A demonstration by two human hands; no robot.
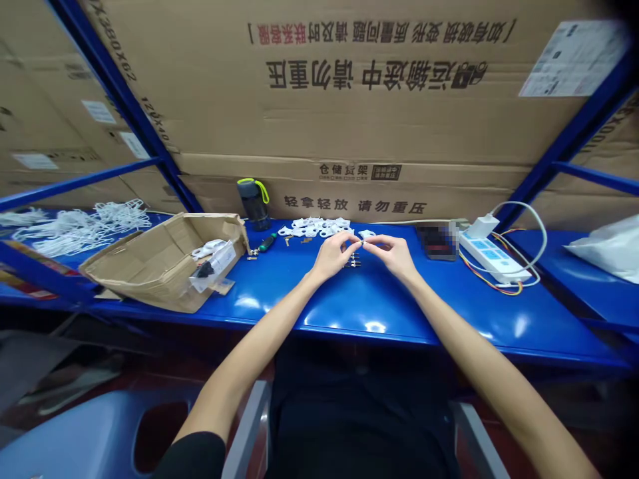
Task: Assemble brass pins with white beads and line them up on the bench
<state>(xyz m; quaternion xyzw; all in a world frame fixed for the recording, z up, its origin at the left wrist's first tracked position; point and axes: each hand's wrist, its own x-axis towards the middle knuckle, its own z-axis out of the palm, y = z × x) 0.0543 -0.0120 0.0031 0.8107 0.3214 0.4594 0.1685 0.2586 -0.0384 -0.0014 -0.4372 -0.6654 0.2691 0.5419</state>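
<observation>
Right of the grip, a power strip (494, 256) is laid; left of it, an opened cardboard box (140, 266) and white cords (80, 229) are placed.

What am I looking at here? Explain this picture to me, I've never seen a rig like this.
There is no machine here, just a seated person's own two bare hands. The picture comes from a camera worn on their head, looking forward and down, so the arms reach up from the bottom of the view.

The left hand and right hand meet at the fingertips over a small item, too small to identify. Just below them lie small metal parts.

The surface is a blue steel shelf. On it are a heap of white plastic parts, an open cardboard box, a bundle of white cords, a water bottle and a white power strip.
</observation>
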